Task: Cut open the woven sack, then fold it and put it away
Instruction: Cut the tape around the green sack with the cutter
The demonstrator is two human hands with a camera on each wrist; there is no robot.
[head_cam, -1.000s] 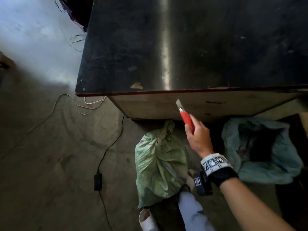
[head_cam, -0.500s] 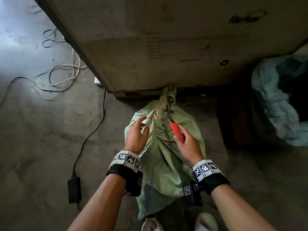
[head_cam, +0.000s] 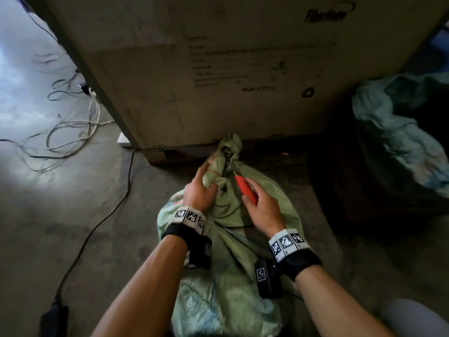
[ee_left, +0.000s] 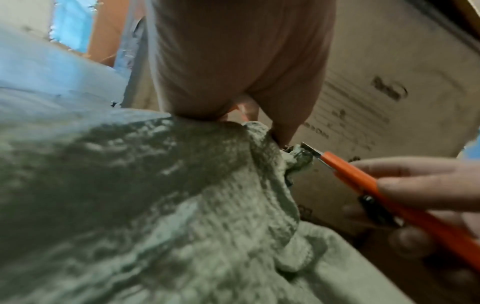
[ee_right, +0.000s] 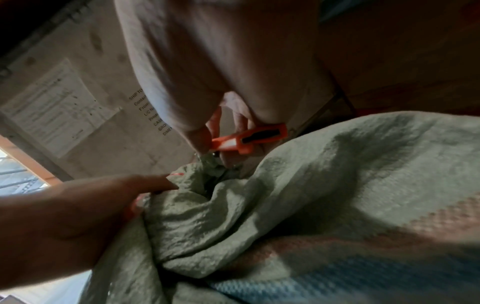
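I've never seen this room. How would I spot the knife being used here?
Find the big cardboard crate; at its foot lies a pale green woven sack with a tied neck. Right of the neck, the right hand holds the utility knife: the only bright orange-red thing there, short blade toward the knot.

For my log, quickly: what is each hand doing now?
Left hand: grips the woven sack at its tied neck.
Right hand: holds the utility knife.

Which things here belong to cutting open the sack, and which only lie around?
For the job: green woven sack, orange utility knife, left hand, right hand.

Lying about: large carton, loose cables, bluish sack.
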